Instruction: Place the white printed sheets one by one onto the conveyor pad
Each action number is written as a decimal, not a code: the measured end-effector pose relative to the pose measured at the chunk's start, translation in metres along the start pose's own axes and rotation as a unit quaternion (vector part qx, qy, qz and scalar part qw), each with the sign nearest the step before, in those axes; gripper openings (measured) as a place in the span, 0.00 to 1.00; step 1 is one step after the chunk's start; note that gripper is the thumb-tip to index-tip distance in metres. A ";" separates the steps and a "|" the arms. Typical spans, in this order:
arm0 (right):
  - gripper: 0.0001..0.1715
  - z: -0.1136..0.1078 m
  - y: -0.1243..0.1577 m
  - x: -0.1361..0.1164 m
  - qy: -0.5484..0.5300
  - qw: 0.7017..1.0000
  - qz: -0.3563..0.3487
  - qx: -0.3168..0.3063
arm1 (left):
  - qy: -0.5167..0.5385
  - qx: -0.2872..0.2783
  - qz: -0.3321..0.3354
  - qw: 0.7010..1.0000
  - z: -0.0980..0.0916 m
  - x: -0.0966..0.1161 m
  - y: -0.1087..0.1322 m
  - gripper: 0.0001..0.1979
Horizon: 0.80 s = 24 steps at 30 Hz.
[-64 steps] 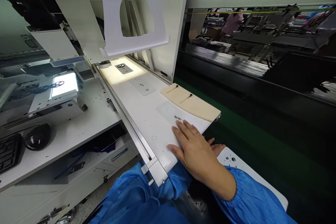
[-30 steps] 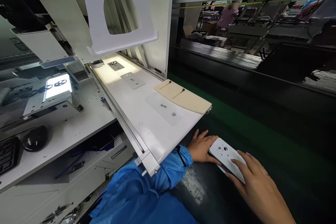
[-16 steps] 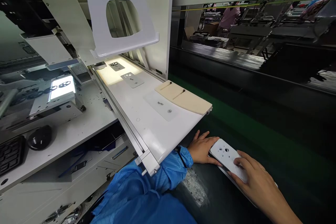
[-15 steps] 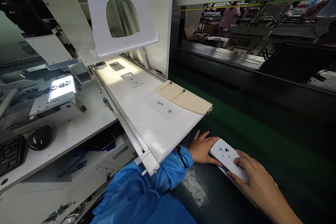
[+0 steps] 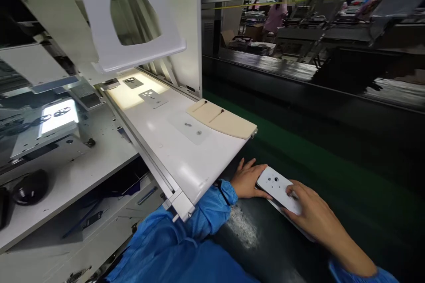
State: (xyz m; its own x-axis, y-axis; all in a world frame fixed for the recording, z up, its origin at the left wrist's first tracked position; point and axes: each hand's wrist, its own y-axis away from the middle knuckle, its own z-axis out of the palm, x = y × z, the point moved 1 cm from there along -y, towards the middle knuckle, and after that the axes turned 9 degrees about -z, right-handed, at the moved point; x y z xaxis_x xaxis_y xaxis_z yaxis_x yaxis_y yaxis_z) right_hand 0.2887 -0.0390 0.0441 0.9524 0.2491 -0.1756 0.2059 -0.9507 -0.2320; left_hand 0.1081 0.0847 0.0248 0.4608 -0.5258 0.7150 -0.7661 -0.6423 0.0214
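White plate (image 5: 276,185), dotted with small holes, lies on the dark worktop (image 5: 299,159) just right of the near end of the white belt (image 5: 179,166). Both hands are on it now. The right hand (image 5: 314,219), which lay flat on the belt two seconds ago, has crossed over, and its bent fingers (image 5: 294,192) press on the plate's near end without closing round it. The left hand (image 5: 246,180) sets its thumb against the plate's left edge with the other fingers spread; whether it grips I cannot tell. Over the last second the right fingers have crept further up the plate.

On the belt, the clear sheet (image 5: 190,126) that the right hand touched has travelled away. It now lies beside the beige pad (image 5: 223,120). Farther on, two grey plates (image 5: 152,97) have moved in under the lit hood (image 5: 99,31).
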 end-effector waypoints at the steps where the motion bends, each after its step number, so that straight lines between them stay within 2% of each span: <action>1: 0.17 -0.001 0.000 -0.001 0.004 1.000 0.003 -0.003 | -0.002 0.001 -0.002 1.000 0.000 0.001 0.000 0.48; 6: 0.19 -0.010 0.002 -0.010 0.049 0.998 0.016 -0.021 | -0.014 -0.012 -0.018 1.000 0.000 0.005 0.000 0.46; 13: 0.27 -0.016 0.017 -0.033 0.165 0.986 0.013 0.003 | -0.022 -0.011 -0.015 1.000 0.003 0.004 0.001 0.46; 20: 0.21 -0.001 0.017 -0.045 0.237 0.970 -0.022 0.043 | -0.016 -0.007 -0.007 1.000 0.002 0.003 0.001 0.46; 24: 0.21 -0.007 0.014 -0.045 0.250 0.965 -0.056 0.060 | -0.002 -0.001 -0.006 1.000 0.002 0.002 0.001 0.46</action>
State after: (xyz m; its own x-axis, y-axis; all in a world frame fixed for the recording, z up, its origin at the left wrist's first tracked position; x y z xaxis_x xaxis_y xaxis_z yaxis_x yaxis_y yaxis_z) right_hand 0.2503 -0.0653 0.0559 0.9217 0.1998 0.3325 0.3139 -0.8877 -0.3369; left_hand 0.1094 0.0818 0.0247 0.4721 -0.5203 0.7117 -0.7610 -0.6480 0.0311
